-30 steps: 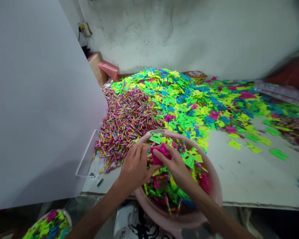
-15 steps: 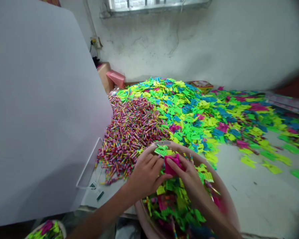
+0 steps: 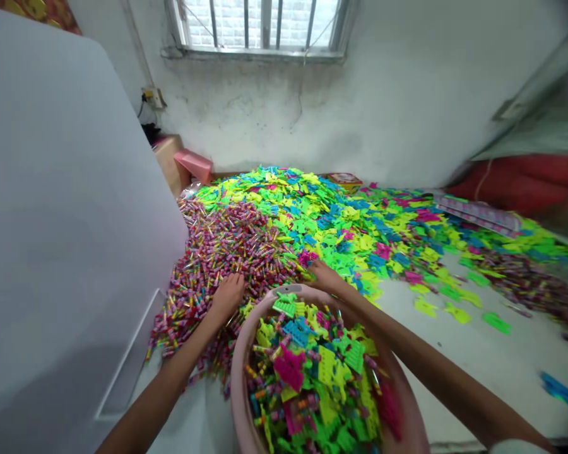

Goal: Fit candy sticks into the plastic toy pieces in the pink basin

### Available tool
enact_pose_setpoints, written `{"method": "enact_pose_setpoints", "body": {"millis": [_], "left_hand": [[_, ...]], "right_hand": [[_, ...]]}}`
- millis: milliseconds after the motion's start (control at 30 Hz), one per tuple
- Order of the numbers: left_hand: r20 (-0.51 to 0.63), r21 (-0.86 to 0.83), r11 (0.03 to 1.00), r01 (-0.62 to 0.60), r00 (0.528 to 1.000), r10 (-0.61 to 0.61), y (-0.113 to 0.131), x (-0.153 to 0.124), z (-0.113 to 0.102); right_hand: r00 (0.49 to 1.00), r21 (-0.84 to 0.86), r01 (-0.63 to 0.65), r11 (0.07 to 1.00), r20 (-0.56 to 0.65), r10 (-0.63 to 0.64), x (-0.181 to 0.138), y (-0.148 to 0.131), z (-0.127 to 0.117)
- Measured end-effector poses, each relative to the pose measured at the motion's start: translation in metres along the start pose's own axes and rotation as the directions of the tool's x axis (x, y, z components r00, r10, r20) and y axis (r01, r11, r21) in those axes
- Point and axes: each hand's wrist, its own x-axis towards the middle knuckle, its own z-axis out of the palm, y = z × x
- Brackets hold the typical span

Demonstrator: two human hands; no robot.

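Observation:
My left hand (image 3: 230, 293) is at the heap of small crayon-like sticks (image 3: 218, 252), fingers pointing down among them. Its fingertips are buried or blurred, so I cannot tell if it grips a stick. My right hand (image 3: 322, 275) reaches past the far rim of the pink tub (image 3: 246, 334). Its fingers are beside a magenta plastic piece (image 3: 307, 257), where the sticks meet the flat coloured pieces; whether they hold anything is unclear. In the tub lie mixed green, yellow, blue and magenta flat pieces, along with more sticks.
A broad pile of flat plastic pieces (image 3: 312, 208) spreads along the wall to the right. A tall white panel (image 3: 76, 221) stands close on the left. More sticks (image 3: 539, 284) lie at the right, near a patterned strip (image 3: 478, 214). A barred window (image 3: 265, 25) is above.
Both hands have left the tub, where they handled a magenta piece, and moved apart to the heap beyond it. The view has shifted right and up.

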Motion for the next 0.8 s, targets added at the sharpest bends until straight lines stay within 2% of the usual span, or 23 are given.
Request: {"method": "enact_pose_setpoints", "body": {"millis": [167, 300, 400, 500, 633, 767, 800], "left_hand": [[-0.088, -0.146, 0.981, 0.126, 0.986, -0.140, -0.003, 0.017, -0.006], [-0.202, -0.341, 0.926, 0.161, 0.950, -0.239, 0.010, 0.026, -0.027], [-0.230, -0.519, 0.839, 0.165, 0.918, -0.322, 0.031, 0.014, -0.050], [-0.175, -0.698, 0.700, 0.154, 0.911, -0.375, 0.065, -0.014, -0.073], [-0.101, -0.839, 0.531, 0.117, 0.926, -0.363, 0.116, -0.063, -0.098], [0.029, -0.975, 0.194, 0.109, 0.927, -0.373, 0.144, -0.095, -0.111], [0.046, -0.984, 0.143, 0.106, 0.929, -0.368, 0.147, -0.099, -0.114]], "right_hand": [[0.993, 0.188, -0.094, 0.978, -0.052, 0.106, -0.003, 0.002, -0.009], [0.984, 0.439, -0.126, 0.890, -0.062, 0.170, -0.027, -0.022, -0.014], [0.980, 0.602, -0.141, 0.786, -0.029, 0.199, -0.057, -0.049, -0.006], [0.973, 0.711, -0.167, 0.684, 0.005, 0.231, -0.089, -0.076, 0.004], [0.972, 0.792, -0.158, 0.590, 0.019, 0.235, -0.126, -0.108, 0.015], [0.980, 0.800, -0.159, 0.578, 0.057, 0.189, -0.154, -0.127, 0.021], [0.981, 0.790, -0.164, 0.590, 0.068, 0.182, -0.159, -0.130, 0.022]]}}
